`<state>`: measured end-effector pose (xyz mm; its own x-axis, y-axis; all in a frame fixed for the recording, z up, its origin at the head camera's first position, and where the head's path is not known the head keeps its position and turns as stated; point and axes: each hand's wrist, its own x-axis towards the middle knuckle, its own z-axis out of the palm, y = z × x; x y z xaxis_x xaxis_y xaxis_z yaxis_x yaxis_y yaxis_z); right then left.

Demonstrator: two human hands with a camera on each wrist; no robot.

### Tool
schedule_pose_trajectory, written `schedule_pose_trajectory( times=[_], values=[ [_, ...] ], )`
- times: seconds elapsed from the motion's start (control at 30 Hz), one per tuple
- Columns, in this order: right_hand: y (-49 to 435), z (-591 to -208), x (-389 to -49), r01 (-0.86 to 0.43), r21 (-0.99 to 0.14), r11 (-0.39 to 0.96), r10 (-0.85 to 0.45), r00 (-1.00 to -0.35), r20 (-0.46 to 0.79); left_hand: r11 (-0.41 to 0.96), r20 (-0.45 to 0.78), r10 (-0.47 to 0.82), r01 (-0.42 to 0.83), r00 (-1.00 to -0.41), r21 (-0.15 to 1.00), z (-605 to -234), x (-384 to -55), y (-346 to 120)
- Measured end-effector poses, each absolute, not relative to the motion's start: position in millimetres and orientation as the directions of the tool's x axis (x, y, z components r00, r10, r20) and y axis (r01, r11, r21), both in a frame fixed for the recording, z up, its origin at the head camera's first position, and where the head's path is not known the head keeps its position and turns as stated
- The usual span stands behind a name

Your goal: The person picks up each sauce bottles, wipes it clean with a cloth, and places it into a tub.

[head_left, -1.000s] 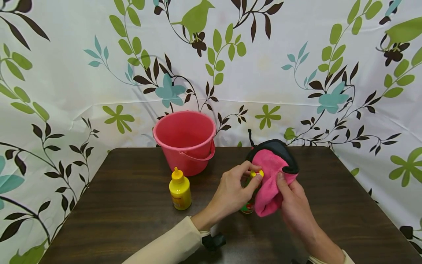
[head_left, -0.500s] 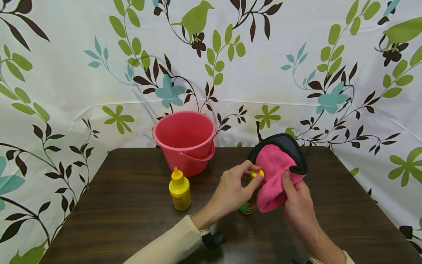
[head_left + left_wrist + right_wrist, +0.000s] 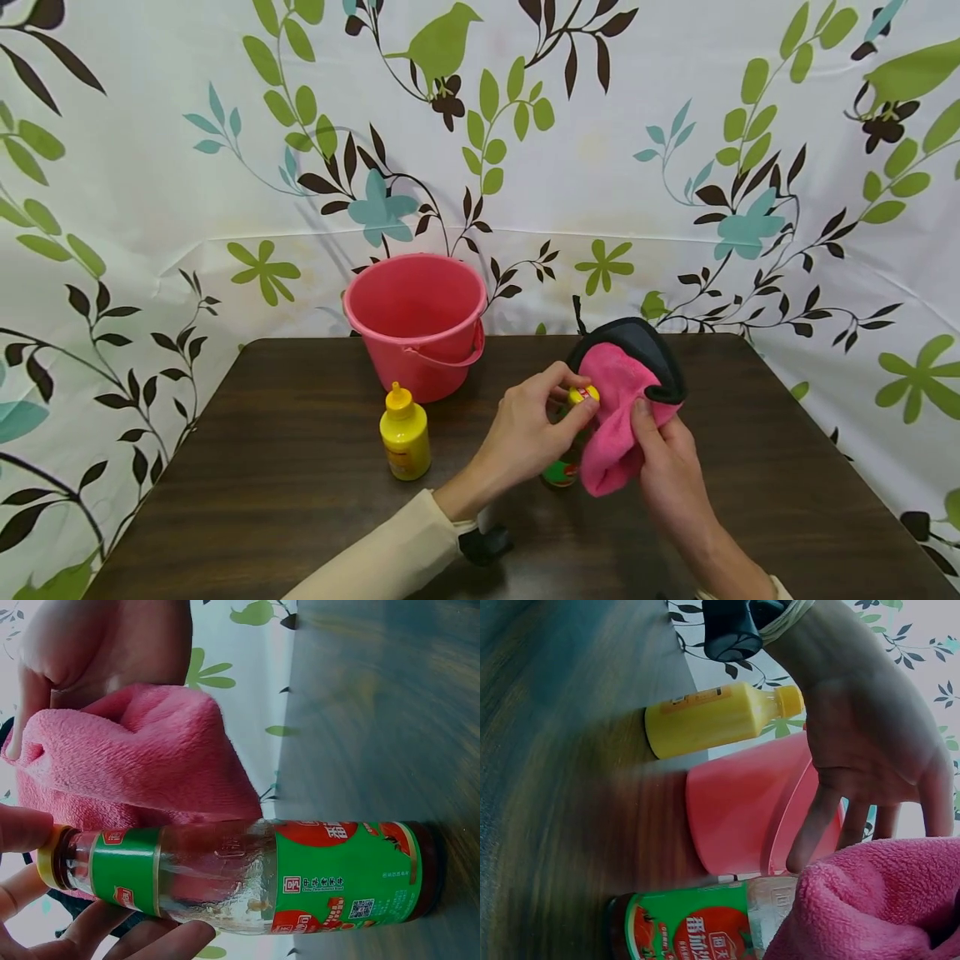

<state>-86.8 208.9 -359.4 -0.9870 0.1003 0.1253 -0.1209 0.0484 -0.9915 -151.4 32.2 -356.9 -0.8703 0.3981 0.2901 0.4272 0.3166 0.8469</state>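
My left hand [image 3: 525, 421] pinches the yellow cap [image 3: 583, 395] of a glass sauce bottle [image 3: 352, 877] between thumb and fingers. Upright on the table, the bottle has green labels with red tomato pictures and reddish residue inside. My right hand [image 3: 671, 471] grips a pink fluffy cloth [image 3: 611, 387] with a black border [image 3: 637, 337] and a small black loop. The cloth overlaps the bottle's right side in the head view. In the left wrist view, it lies along the neck and upper body. The right hand's fingers are partly hidden behind the cloth.
A yellow mustard bottle [image 3: 405, 437] with a pointed nozzle stands left of my hands on the dark wooden table [image 3: 285, 467]. Behind it is a pink bucket [image 3: 420, 358], its handle hanging down. A patterned curtain [image 3: 570, 167] closes off the back.
My right hand shifted the cloth up and to the right, then back down and left beside the bottle. The left hand has kept its pinch on the cap.
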Motion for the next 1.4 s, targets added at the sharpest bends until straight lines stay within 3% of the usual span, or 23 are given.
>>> schedule_pose_trajectory(
  times=[0.7, 1.1, 1.4],
  values=[
    [203, -364, -88, -0.148, -0.988, 0.038, -0.007, -0.989, 0.148, 0.307, 0.261, 0.348, 0.373, -0.900, 0.876, -357, -150, 36],
    [199, -374, -97, -0.057, -0.997, 0.042, -0.121, -0.991, 0.052, 0.262, 0.263, 0.373, 0.373, -0.890, 0.890, -359, -150, 33],
    [201, -383, -101, -0.012, -0.997, 0.077, -0.127, -0.992, 0.003, 0.286, 0.277, 0.354, 0.385, -0.893, 0.877, -361, -150, 34]
  ],
)
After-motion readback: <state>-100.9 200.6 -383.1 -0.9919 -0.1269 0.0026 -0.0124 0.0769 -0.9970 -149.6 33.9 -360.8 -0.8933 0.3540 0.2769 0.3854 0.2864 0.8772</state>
